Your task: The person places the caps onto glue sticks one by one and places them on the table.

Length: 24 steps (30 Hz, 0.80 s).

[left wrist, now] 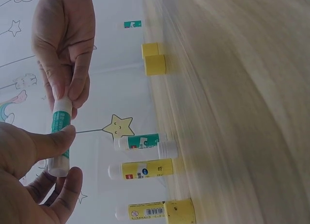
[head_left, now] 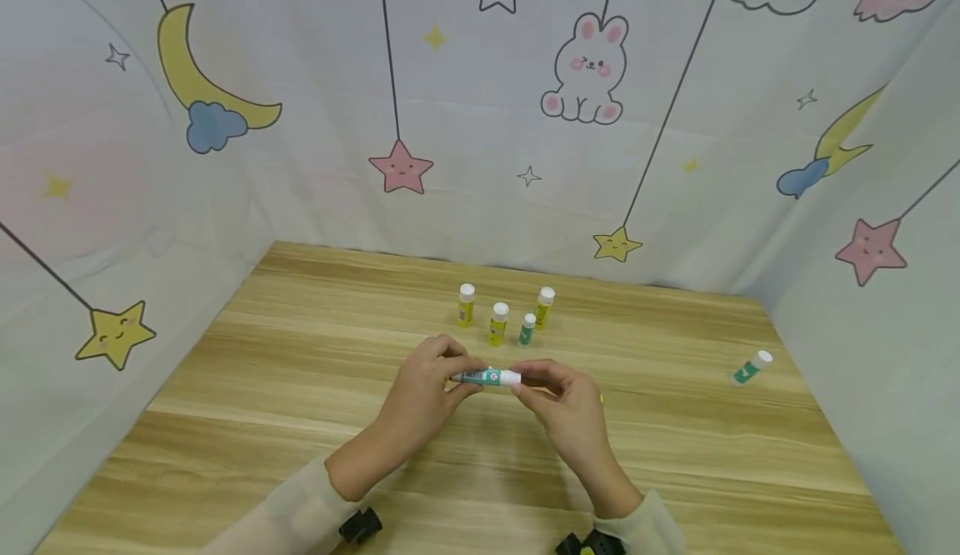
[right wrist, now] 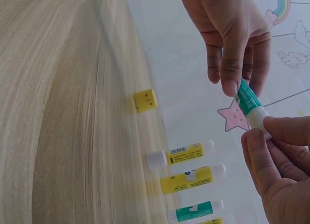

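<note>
A glue stick with a green label and white ends [head_left: 491,377] is held level above the table, between both hands. My left hand [head_left: 427,384] grips its body near the left end, thumb below and fingers above. My right hand [head_left: 567,405] pinches the white cap at the other end, which appears on the tube. In the left wrist view the tube [left wrist: 60,122] runs from the left thumb up to the right fingertips. From the right wrist, the green label [right wrist: 248,99] shows between the two hands.
Behind the hands stand three yellow glue sticks [head_left: 497,326] and a smaller green one [head_left: 527,331]. Another green glue stick [head_left: 752,368] stands far right. Low yellow caps [left wrist: 155,65] sit on the wooden table [head_left: 300,355], mostly hidden from the head view. Printed cloth walls surround it.
</note>
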Motion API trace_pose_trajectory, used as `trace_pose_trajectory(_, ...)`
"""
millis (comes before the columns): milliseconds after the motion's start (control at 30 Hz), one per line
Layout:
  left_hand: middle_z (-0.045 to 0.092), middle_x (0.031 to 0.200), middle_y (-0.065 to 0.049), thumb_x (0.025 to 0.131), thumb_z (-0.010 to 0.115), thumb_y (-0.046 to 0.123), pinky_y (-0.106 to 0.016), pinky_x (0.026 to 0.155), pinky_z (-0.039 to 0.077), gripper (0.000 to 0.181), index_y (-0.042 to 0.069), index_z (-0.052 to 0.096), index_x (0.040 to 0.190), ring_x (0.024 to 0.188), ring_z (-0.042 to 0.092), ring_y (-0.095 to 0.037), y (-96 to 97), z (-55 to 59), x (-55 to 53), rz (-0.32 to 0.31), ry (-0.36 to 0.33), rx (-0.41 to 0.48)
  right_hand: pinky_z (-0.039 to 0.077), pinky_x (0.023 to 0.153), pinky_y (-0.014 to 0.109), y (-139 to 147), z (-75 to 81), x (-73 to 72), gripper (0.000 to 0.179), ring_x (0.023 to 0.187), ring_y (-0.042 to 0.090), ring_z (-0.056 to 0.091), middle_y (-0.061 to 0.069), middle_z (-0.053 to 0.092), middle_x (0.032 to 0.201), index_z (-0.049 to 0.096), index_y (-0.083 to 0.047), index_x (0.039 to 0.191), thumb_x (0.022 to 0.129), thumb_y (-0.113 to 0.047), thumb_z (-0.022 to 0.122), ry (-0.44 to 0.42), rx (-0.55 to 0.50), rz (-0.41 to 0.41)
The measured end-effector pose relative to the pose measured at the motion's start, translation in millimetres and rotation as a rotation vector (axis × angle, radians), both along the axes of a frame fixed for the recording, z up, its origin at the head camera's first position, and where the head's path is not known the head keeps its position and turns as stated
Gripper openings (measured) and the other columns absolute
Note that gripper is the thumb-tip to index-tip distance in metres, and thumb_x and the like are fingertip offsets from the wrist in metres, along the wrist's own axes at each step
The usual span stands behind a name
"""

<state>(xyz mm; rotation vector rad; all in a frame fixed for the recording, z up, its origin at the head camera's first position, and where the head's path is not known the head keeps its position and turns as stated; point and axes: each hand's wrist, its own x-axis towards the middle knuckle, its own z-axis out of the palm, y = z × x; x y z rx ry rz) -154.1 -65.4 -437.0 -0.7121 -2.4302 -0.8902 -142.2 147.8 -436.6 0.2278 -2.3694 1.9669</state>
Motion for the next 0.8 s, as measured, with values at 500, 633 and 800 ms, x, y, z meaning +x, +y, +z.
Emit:
trace_pose_trajectory(500, 0.06, 0.093, 0.007, 0.073, 0.091, 0.012, -0.02, 0.068, 0.05, 0.024, 0.018, 0.082, 0.095, 0.085, 0.055, -0.007, 1.6, -0.4, -0.7, -0.014, 0.037, 0.011, 0.059, 0.086, 0.028, -0.3, -0.3, 0.3, 0.016, 0.101, 0.022, 0.069, 0.005, 0.074, 0.107, 0.077, -0.008, 0.104, 0.088, -0.004, 0.078, 0.0, 0.005, -0.001)
trace_pose_trajectory(633, 0.06, 0.093, 0.008, 0.072, 0.091, 0.01, -0.021, 0.068, 0.05, 0.026, 0.018, 0.082, 0.095, 0.086, 0.056, -0.008, 2.1, 0.3, -0.8, -0.016, 0.042, 0.022, 0.059, 0.086, 0.028, -0.8, 0.4, 0.3, 0.016, 0.101, 0.022, 0.07, 0.005, 0.074, 0.107, 0.077, -0.009, 0.104, 0.089, -0.004, 0.078, -0.001, 0.006, -0.01)
trace_pose_trajectory(800, 0.06, 0.093, 0.007, 0.073, 0.091, 0.01, -0.022, 0.069, 0.05, 0.026, 0.019, 0.082, 0.095, 0.086, 0.056, -0.009, 3.0, 2.0, -0.9, -0.021, 0.052, 0.019, 0.059, 0.085, 0.028, -1.1, 1.1, 0.5, 0.016, 0.1, 0.022, 0.07, 0.005, 0.074, 0.106, 0.078, -0.009, 0.103, 0.088, -0.004, 0.078, -0.003, 0.004, -0.017)
